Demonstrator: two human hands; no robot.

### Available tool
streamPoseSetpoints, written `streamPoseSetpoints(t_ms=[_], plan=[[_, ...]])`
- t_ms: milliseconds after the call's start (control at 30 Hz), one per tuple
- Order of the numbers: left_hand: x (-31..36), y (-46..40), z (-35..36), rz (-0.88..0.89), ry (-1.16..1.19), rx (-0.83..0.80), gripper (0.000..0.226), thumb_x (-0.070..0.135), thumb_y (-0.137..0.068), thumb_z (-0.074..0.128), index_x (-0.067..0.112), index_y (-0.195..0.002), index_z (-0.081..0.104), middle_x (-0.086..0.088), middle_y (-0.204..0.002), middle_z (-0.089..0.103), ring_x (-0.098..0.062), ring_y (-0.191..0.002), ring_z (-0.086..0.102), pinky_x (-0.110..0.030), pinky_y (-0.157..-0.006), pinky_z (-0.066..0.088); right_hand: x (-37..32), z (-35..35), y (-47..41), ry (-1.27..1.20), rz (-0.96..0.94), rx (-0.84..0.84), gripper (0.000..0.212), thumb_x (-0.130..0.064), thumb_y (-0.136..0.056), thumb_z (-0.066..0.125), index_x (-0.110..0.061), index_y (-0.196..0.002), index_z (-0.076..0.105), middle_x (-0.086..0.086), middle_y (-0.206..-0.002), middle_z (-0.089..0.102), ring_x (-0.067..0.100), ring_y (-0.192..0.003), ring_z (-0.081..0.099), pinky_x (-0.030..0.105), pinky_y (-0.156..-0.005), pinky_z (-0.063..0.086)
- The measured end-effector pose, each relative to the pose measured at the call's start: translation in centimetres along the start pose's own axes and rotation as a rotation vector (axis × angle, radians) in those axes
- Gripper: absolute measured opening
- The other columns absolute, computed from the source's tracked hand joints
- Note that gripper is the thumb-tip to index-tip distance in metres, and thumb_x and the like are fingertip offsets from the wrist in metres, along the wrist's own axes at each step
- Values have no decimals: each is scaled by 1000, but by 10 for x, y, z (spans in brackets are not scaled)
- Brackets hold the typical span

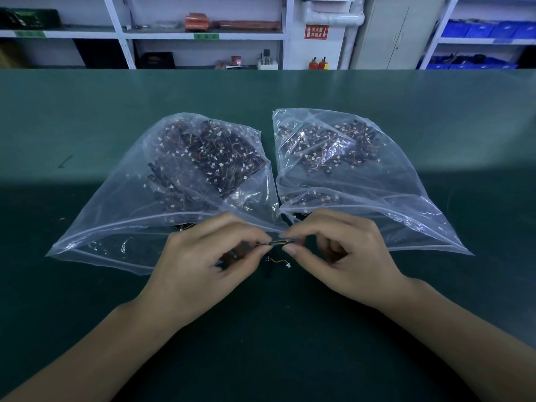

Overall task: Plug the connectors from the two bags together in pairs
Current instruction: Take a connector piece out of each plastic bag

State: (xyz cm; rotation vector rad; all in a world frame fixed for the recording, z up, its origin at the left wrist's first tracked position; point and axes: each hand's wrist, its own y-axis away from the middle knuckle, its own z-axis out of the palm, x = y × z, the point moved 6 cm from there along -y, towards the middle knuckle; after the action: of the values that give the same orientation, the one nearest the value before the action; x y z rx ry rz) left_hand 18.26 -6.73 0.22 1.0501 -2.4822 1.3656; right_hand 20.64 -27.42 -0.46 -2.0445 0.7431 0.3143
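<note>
2 clear plastic bags lie side by side on the green desk (87,285), mouths turned toward the person so either can be reached without shifting. The left bag (139,204) and the right bag (385,195) each hold a heap of small dark parts with thin wires and white plugs, kept apart, probably so that each pair takes 1 part from each.

Just in front of the bag mouths, the left hand (203,262) and the right hand (345,256) meet at the middle. Each pinches 1 end of a small wired connector (280,242) between thumb and fingertips, the other fingers curled under; the 2 ends look lined up for pushing together, though whether they are already seated is too small to tell.

Below the hands, 1 loose dark part with a yellow wire and white plug (274,264) lies on the desk, possibly set down as a finished pair or waiting its turn.
</note>
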Motion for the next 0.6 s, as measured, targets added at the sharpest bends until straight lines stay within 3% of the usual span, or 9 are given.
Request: streamPoseSetpoints(t_ms=[100, 333, 600], plan=[[0, -1, 1, 5, 4, -2, 8, 16, -98, 78, 11, -102, 82, 8, -95, 70, -9, -77, 69, -26, -64, 57, 2, 1, 0, 2, 11, -18, 6, -20, -98, 78, -18, -103, 81, -14, -84, 62, 10, -52, 41, 15, -57, 34], [0, -1, 1, -5, -4, -6, 6, 18, -98, 78, 13, -98, 81, 10, -94, 69, -8, -75, 68, -26, -63, 56, -1, 1, 0, -9, 11, -31, 7, -16, -96, 79, -17, -102, 82, -12, -81, 59, 11, -52, 41, 15, -56, 33], [-1, 0, 1, 4, 8, 3, 7, 17, -98, 78, 12, -99, 82, 10, -95, 69, -9, -77, 68, -27, -62, 56, -1, 2, 0, -5, 10, -29, 4, -18, -98, 77, -18, -100, 81, -22, -81, 55, 11, -55, 42, 19, -55, 36]])
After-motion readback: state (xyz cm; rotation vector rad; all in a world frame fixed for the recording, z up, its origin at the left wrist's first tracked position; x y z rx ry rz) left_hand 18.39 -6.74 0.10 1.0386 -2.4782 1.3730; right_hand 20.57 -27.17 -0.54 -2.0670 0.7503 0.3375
